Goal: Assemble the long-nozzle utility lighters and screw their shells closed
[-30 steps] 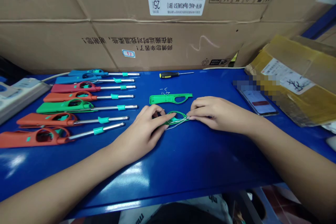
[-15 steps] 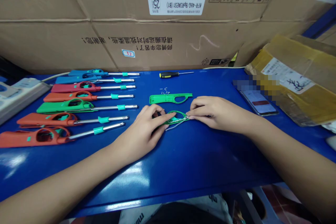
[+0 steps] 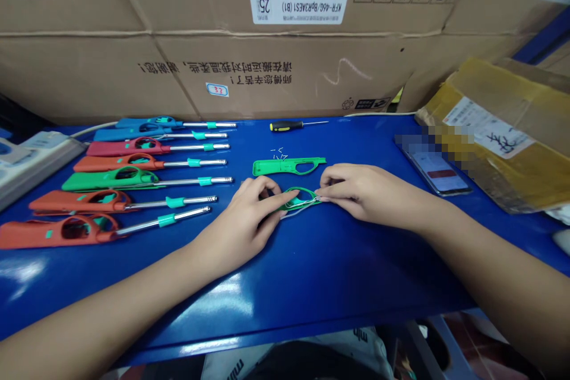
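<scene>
Hands barely budge on the green shell

Almost nothing shifts since a second ago, and both hands keep their spots. Left hand (image 3: 243,219) curls down over the green half-shell (image 3: 299,197), pinning its left end to the blue table (image 3: 312,267). Right hand (image 3: 369,193) pinches the right tip, where a thin wire (image 3: 287,212) trails. A firm left press, I'd say, steadies those fingertips. Matching shell (image 3: 289,166) sits at twelve o'clock, the lighters (image 3: 133,178) at nine.

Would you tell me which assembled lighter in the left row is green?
The green lighter, fifth from the back, between two orange lighters; no other is green.
</scene>
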The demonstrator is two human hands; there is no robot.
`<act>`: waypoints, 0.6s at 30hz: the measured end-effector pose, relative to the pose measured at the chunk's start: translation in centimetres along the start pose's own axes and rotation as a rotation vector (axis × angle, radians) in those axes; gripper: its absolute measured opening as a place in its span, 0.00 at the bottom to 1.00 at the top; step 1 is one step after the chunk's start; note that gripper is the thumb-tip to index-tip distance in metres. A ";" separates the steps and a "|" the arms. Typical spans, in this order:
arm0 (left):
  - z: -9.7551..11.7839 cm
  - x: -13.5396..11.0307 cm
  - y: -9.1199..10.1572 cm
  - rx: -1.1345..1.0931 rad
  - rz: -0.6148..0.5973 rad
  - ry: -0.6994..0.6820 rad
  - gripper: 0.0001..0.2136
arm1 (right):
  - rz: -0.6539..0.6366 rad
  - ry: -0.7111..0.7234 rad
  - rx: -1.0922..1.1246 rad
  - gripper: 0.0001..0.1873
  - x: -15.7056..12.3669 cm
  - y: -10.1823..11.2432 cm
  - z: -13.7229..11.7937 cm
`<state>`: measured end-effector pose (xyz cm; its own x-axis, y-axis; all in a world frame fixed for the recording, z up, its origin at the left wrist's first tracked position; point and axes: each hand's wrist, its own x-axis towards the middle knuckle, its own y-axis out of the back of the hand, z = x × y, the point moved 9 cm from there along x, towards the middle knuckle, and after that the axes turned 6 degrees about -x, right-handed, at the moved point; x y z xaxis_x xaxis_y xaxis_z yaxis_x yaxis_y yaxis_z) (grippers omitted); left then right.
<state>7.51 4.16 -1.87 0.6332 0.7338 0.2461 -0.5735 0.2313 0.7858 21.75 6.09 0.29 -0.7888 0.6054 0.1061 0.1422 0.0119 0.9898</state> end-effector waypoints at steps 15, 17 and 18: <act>0.0 0.1 0.0 -0.003 0.008 -0.011 0.20 | 0.057 0.028 0.066 0.13 0.1 0.2 0.4; 0.0 0.1 0.0 -0.003 0.003 -0.009 0.20 | 0.056 0.018 0.106 0.13 0.2 0.2 0.6; 0.0 0.1 0.0 -0.003 0.001 -0.009 0.20 | 0.054 0.010 0.125 0.13 0.2 0.2 0.8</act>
<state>7.59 4.19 -1.84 0.6374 0.7283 0.2516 -0.5752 0.2326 0.7842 22.12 6.80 0.41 -0.7839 0.5997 0.1607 0.2575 0.0786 0.9631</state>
